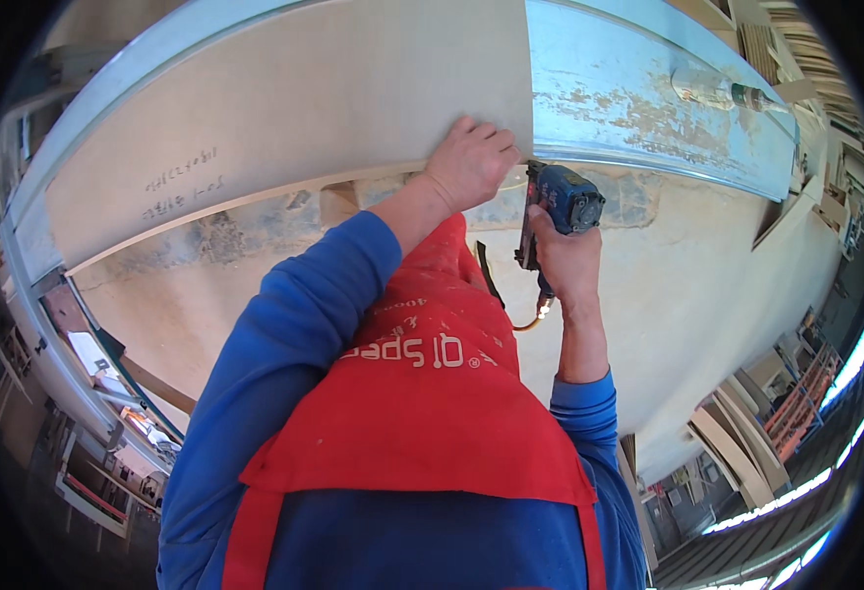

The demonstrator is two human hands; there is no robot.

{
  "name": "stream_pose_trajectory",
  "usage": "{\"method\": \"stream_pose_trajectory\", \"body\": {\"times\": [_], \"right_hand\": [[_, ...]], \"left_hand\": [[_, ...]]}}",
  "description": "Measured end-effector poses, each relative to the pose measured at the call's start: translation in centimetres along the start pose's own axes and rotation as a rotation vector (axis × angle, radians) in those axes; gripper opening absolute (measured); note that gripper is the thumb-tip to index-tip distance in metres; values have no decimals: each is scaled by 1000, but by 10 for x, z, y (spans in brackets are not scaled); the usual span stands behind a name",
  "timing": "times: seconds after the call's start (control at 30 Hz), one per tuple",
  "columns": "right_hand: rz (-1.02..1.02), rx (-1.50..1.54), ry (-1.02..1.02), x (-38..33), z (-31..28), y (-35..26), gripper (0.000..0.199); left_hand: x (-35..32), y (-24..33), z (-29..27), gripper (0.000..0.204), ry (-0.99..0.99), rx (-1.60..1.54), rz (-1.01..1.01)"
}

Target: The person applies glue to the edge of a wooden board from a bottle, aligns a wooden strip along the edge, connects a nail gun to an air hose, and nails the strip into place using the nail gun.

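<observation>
A large flat wooden board (pixel 324 93) with handwriting near its left end lies along the bench. My left hand (pixel 473 162) is closed over its near edge by the right corner, fingers curled on the top face; the thumb is hidden. In my right hand (pixel 567 258) is a blue and black pneumatic nail gun (pixel 571 200), gripped by its handle. Its nose meets or nearly meets the board's near right corner; whether they touch I cannot tell. From the handle's lower end runs a yellowish air hose (pixel 528 324).
Right of the board, the bench's worn metal top (pixel 619 113) shows, with a clear bottle (pixel 702 88) lying on it. Stacked wood strips (pixel 805 49) stand at the far right. Board pieces (pixel 737 447) lean at the lower right. A metal frame (pixel 33 315) runs down the left.
</observation>
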State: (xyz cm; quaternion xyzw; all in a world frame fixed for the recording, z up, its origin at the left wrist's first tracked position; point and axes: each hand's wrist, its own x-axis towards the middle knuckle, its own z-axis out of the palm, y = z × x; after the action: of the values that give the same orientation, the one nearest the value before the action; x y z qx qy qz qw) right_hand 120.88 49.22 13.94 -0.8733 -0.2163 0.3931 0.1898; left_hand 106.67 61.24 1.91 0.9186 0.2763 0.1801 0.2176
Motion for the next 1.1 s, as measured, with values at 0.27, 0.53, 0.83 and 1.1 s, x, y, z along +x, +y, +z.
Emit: {"method": "stream_pose_trajectory", "body": {"times": [0.27,0.53,0.83,1.1], "right_hand": [[-118,-22,20,1,-3,7,22],[17,241,15,-38,12,25,36],[125,346,98,-129,80,52,17],[82,315,154,-166,101,37,18]], "left_hand": [[-77,-28,-67,40,56,-12,-145],[-151,-72,-109,32,77,126,-147],[-156,-89,-95,21,201,28,-58],[-158,-92,-92,17,213,43,-24]]}}
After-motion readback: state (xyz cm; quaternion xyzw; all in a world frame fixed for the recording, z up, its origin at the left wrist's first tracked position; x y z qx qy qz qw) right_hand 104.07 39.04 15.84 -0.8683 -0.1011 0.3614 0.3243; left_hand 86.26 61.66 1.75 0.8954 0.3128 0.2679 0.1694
